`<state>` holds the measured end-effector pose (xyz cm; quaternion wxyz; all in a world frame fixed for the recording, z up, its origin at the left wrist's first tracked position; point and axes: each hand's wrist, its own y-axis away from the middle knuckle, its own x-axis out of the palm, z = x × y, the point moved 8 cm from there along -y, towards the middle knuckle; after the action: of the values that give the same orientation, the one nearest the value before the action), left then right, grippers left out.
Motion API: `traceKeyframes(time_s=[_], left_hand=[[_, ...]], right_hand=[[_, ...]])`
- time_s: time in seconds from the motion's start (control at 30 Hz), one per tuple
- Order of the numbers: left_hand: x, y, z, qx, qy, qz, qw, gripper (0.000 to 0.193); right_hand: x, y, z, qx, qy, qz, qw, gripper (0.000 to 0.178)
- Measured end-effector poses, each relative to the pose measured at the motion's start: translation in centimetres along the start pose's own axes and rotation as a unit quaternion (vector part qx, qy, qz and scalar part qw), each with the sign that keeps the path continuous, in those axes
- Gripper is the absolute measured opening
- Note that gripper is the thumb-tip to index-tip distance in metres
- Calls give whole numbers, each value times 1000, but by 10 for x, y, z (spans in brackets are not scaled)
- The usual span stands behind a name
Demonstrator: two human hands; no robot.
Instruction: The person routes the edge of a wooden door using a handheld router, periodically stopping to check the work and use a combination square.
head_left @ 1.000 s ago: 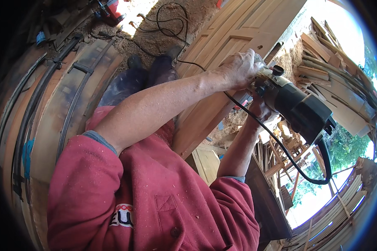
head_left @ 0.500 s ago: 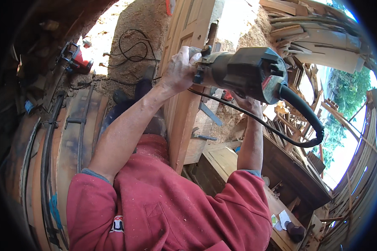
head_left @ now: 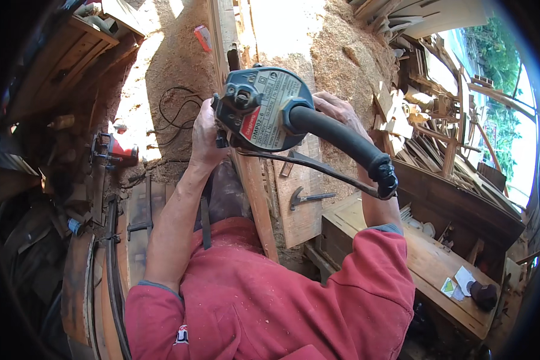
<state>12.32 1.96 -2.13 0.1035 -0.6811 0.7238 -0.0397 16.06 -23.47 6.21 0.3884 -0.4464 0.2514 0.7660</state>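
Observation:
A teal and black corded router [head_left: 267, 111] is held between my two hands, its top end facing up and its thick black cord sleeve [head_left: 342, 141] bending off to the right. My left hand [head_left: 205, 137] is closed around its left side, low down near its base. On the far right side of the body is my right hand [head_left: 342, 113], with its fingers partly hidden behind the router. Beneath it, a long wooden door [head_left: 258, 207] stands on edge, with a dark slot [head_left: 233, 59] cut in its upper edge beyond the router. The router's bit is hidden.
Right of the door, a hammer [head_left: 311, 197] lies on a board [head_left: 300, 225]. A wooden bench [head_left: 420, 255] holds papers and a dark cap-like item. Left are a red power tool [head_left: 123, 153], a loose cable [head_left: 165, 111] and metal bar clamps [head_left: 111, 252]. Sawdust covers the floor.
The router has swung from lying sideways to standing with its top toward me, and both hands have turned with it. My view has shifted, bringing the hammer and bench more fully into sight.

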Motion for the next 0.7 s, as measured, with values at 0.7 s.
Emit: traceKeyframes(time_s=[0.7], left_hand=[[-2,17,42,-120,110,32,986,45]], right_hand=[[27,-2,-11,68,-106,61,990,51]])
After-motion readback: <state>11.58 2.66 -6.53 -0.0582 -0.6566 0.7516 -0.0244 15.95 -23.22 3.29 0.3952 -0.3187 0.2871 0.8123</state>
